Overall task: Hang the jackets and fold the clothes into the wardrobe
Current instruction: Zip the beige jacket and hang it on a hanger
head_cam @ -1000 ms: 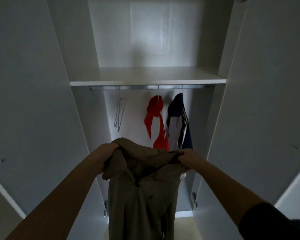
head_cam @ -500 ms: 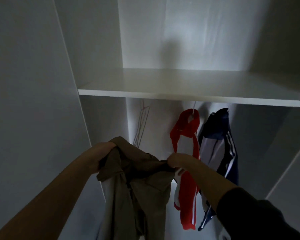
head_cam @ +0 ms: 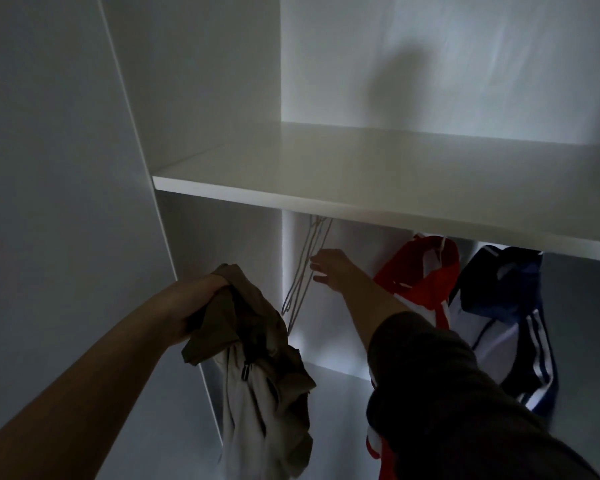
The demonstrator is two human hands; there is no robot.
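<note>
My left hand (head_cam: 201, 303) grips a khaki jacket (head_cam: 257, 368) by its collar; the jacket hangs down bunched below the fist. My right hand (head_cam: 326, 268) reaches into the wardrobe, fingers spread and touching thin white wire hangers (head_cam: 300, 282) that hang bare under the shelf. To the right hang a red and white jacket (head_cam: 420, 275) and a navy and white striped jacket (head_cam: 503, 317). The rail is hidden behind the shelf edge.
A white shelf (head_cam: 361, 171) spans the wardrobe above the hanging space. The open left door (head_cam: 59, 202) stands close beside my left arm. A lower white ledge (head_cam: 333, 368) shows behind the jackets.
My right hand let go of the khaki jacket and reached up and forward to the bare hangers. The jacket now hangs from my left hand alone. The view moved closer.
</note>
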